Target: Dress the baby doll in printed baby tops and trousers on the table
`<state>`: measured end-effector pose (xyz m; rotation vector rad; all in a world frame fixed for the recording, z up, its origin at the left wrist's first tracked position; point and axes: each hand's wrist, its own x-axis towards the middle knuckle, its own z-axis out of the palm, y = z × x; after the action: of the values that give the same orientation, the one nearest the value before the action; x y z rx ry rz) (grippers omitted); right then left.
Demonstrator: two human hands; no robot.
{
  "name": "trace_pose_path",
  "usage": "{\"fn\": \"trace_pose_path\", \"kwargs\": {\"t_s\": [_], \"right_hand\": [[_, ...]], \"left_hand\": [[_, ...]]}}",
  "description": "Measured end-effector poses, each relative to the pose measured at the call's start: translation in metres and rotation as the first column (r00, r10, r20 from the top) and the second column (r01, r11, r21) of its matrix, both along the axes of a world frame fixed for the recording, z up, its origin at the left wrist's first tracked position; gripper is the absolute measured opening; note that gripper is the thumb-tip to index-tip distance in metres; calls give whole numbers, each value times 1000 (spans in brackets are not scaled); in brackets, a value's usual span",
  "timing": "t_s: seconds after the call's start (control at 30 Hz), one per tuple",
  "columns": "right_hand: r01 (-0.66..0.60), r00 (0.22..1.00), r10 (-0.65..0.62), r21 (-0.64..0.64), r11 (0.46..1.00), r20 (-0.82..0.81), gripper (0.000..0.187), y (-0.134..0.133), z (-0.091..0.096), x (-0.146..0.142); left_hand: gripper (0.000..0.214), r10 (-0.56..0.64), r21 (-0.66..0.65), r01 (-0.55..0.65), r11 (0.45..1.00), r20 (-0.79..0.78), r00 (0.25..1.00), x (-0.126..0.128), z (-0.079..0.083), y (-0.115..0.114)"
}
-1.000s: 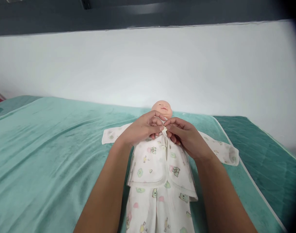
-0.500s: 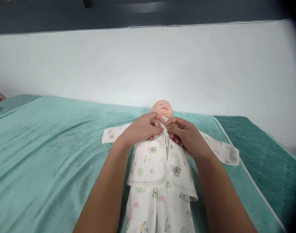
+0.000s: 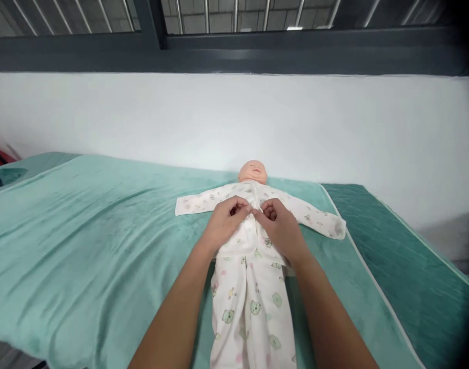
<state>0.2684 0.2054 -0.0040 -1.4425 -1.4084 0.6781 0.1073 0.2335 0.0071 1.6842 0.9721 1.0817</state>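
A baby doll lies on its back, dressed in a white printed baby jacket and matching trousers. Both sleeves spread out to the sides. My left hand and my right hand meet over the chest, each with fingers closed in a pinch on the jacket's front edges. Thumb tips almost touch at the middle of the front opening. Whatever fastener sits between the fingertips is hidden. Above the hands the front edges lie together up to the neck.
A light green blanket with soft folds covers the bed, and a darker green quilted cover shows at the right. Behind the doll rises a white wall. A dark window frame with bars runs above it.
Both hands have moved from the neck of the jacket down to the chest, and the neckline is now uncovered. My view has tilted up, showing the barred window.
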Motion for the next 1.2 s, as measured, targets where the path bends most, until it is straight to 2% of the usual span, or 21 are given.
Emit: {"fn": "trace_pose_path", "kwargs": {"t_s": [0.13,0.3,0.4,0.5,0.57,0.67,0.8,0.9,0.97,1.07,1.13,1.2], "right_hand": [[11,974,-6,-20,1000,227,30,-19,0,-1],[95,811,-75,-4,995,581,20,-27,9,-12],[131,758,-97,-5,991,645,17,-30,11,-20],[167,756,-122,-9,986,643,16,-30,10,-22],[158,789,-121,-10,987,603,16,-30,10,-19],[88,876,-61,-34,996,479,16,-29,10,-11],[-24,961,34,-39,999,274,19,-29,11,-2],[-77,995,81,-64,995,62,20,-26,11,2],[-99,990,92,-62,993,-108,19,-24,12,3],[-138,924,117,-31,990,-364,19,-23,12,-1],[-163,892,130,-41,986,-433,20,-24,12,-6],[-170,901,131,-58,984,-415,21,-24,11,-11]], "left_hand": [[15,-21,96,30,995,-94,995,-6,-5,-9],[10,-89,116,110,987,-174,981,-11,-1,-4],[10,-154,79,173,982,-203,967,-15,2,0],[9,-180,59,197,979,-210,961,-17,4,1],[9,-164,59,179,982,-205,965,-15,4,-1],[9,-116,65,131,989,-199,973,-10,3,-4],[9,-74,94,95,991,-204,976,-7,1,-6],[9,-81,111,105,988,-203,976,-8,1,-6],[9,-97,87,114,990,-180,979,-10,1,-6],[13,-134,2,135,991,-101,986,-12,1,-7],[16,-156,-40,155,987,-25,987,-13,0,-7],[19,-165,-63,167,984,41,986,-14,-1,-7]]}}
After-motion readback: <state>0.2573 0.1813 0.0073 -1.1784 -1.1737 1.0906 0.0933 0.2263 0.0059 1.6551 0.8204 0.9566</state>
